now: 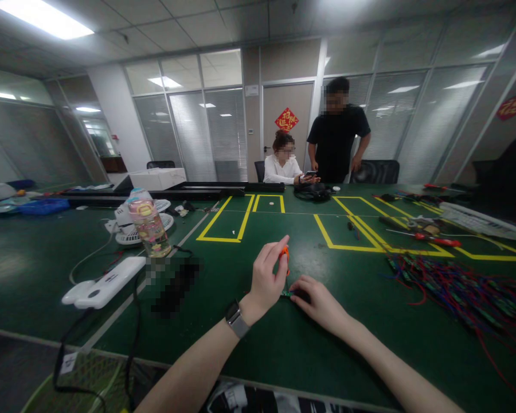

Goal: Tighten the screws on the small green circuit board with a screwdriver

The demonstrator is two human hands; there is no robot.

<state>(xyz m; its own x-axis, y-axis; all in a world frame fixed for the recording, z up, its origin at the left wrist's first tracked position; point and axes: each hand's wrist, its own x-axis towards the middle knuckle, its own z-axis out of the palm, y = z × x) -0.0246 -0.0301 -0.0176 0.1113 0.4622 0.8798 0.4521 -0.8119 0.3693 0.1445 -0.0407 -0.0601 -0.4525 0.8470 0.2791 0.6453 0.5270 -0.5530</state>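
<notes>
Upright in my left hand (265, 274) is a small screwdriver with an orange handle (286, 252). Its thin dark shaft points down at a small green circuit board (286, 293) on the table. The fingers and thumb press round the handle and hide part of it. My right hand (320, 298) rests low beside the board, thumb and fingers pinching its right end. A wristwatch (236, 318) is on my left wrist.
Wired circuit boards (460, 287) lie heaped at right, near a red-handled screwdriver (436, 239). To the left stand a drink bottle (150, 226) and a white device (112, 281). Yellow tape (219, 240) marks the green table. A seated person (281, 163) and a standing person (337, 137) are across it.
</notes>
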